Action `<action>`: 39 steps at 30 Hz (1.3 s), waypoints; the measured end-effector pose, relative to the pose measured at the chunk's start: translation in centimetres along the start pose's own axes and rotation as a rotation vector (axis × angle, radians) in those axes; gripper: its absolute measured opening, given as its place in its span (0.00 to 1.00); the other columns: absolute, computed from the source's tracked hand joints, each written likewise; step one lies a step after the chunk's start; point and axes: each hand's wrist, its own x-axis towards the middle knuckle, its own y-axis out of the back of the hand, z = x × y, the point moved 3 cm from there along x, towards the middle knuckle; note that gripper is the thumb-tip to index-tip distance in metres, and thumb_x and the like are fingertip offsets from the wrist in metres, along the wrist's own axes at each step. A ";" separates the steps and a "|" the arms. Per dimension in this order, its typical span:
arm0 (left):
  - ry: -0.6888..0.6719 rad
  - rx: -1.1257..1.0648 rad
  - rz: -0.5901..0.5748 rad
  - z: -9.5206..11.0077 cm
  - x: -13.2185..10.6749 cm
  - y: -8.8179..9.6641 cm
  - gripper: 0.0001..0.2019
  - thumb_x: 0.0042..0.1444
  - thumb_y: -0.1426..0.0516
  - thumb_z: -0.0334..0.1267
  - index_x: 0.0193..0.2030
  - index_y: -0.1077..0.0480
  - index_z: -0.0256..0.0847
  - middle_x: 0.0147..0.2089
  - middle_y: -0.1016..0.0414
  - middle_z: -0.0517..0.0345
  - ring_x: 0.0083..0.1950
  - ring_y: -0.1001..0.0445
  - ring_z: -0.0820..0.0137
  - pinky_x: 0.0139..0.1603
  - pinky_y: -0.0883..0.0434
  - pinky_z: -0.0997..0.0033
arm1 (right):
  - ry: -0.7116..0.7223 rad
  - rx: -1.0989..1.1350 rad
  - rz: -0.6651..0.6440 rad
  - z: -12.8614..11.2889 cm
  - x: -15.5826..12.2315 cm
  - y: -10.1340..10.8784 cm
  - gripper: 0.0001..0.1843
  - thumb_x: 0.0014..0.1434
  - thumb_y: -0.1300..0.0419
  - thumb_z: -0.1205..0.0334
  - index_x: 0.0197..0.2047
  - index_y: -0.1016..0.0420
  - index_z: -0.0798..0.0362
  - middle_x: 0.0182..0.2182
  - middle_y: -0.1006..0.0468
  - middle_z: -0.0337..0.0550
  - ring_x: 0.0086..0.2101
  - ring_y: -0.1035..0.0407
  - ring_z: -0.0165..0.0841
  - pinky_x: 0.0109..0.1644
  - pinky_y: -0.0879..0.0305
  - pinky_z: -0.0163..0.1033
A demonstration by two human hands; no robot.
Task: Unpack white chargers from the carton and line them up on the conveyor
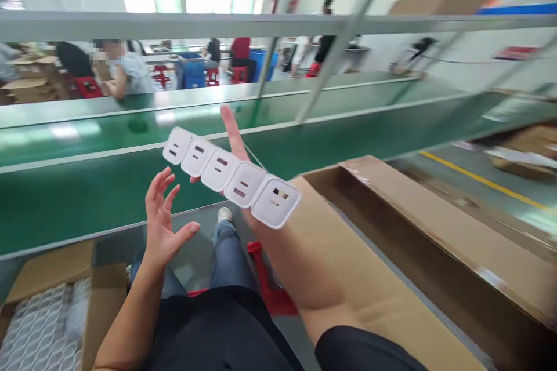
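Note:
A row of several white charger plugs (230, 181) lies along my right forearm and my right hand (232, 134), whose fingers stretch out flat toward the green belt. A thin line runs from the plugs near my palm. My left hand (163, 214) is raised just left of the row, fingers spread, holding nothing and not touching the plugs. Below are my legs in jeans and a red stool (267, 284).
A green conveyor belt (87, 185) runs across in front of me. An open cardboard box (435, 255) stands at my right, another box with white mesh padding (39, 324) at my lower left. People sit beyond the belt. A metal rack rail (174, 24) crosses overhead.

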 end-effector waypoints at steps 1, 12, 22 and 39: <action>-0.025 0.067 0.055 0.6 0.0 2.1 0.47 0.50 0.32 0.55 0.72 0.52 0.59 0.74 0.50 0.48 0.74 0.46 0.56 0.70 0.39 0.48 | 0.047 0.114 -0.027 2.1 0.8 -2.1 0.56 0.46 0.37 0.34 0.72 0.56 0.36 0.40 0.26 0.38 0.34 0.30 0.36 0.35 0.30 0.41; 0.151 0.064 -0.039 3.2 -5.9 9.5 0.31 0.51 0.30 0.40 0.62 0.33 0.47 0.57 0.24 0.49 0.54 0.23 0.63 0.54 0.25 0.64 | -0.368 0.525 -0.052 17.8 -4.8 -8.4 0.63 0.47 0.37 0.29 0.75 0.66 0.41 0.35 0.26 0.40 0.30 0.32 0.37 0.38 0.28 0.47; 0.183 -0.004 -0.162 2.3 -6.2 8.5 0.33 0.49 0.29 0.33 0.62 0.34 0.50 0.56 0.23 0.53 0.58 0.25 0.64 0.60 0.28 0.64 | -0.460 0.311 -0.054 17.9 -6.9 -6.2 0.73 0.36 0.36 0.23 0.74 0.73 0.37 0.42 0.27 0.43 0.27 0.34 0.34 0.35 0.28 0.47; 0.314 -0.010 -0.084 1.6 -5.5 6.1 0.17 0.58 0.39 0.35 0.54 0.31 0.46 0.49 0.25 0.54 0.52 0.26 0.64 0.50 0.26 0.65 | -0.368 0.477 -0.155 19.0 -7.0 -4.7 0.67 0.46 0.34 0.34 0.75 0.74 0.38 0.35 0.26 0.34 0.29 0.28 0.36 0.41 0.28 0.47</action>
